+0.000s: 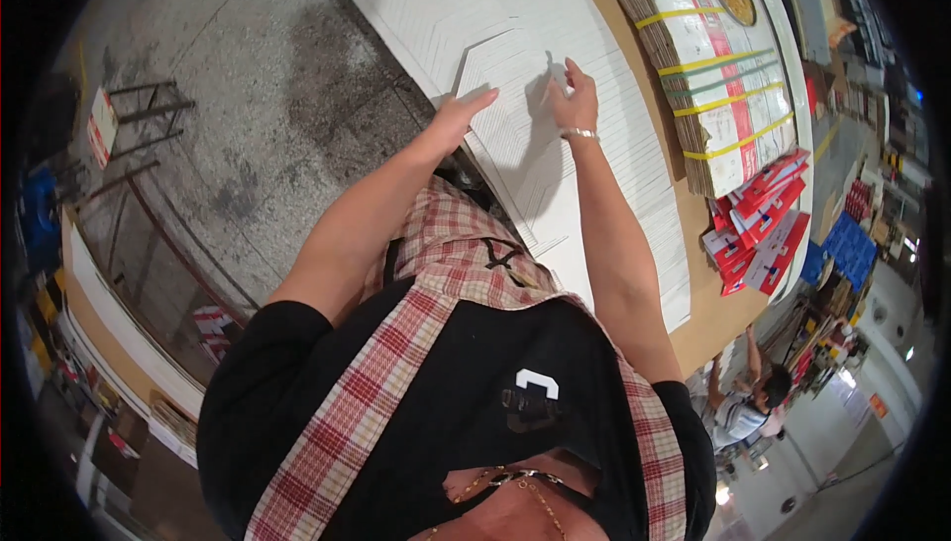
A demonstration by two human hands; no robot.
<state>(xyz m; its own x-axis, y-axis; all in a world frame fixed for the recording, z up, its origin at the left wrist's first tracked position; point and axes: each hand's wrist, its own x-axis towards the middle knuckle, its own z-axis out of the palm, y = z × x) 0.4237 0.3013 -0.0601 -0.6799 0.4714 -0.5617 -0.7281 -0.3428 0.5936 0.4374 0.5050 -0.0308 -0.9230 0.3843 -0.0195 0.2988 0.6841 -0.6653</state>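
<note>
Cardboard blank, flat white die-cut sheet, lay atop a stack of white sheets on the table. Looked light, stiff, creasable; best taken by edges. Left hand pressed flat, fingers extended; right hand pinched its upper edge. Strapped bundle sat beside.

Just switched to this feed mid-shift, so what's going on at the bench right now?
A person stands at a worktable covered with white die-cut cardboard sheets. Both hands rest on the top sheet: the left hand flat at its edge, the right hand pinching a flap. A strapped bundle of flat cartons and small red-and-white boxes lie alongside.
</note>
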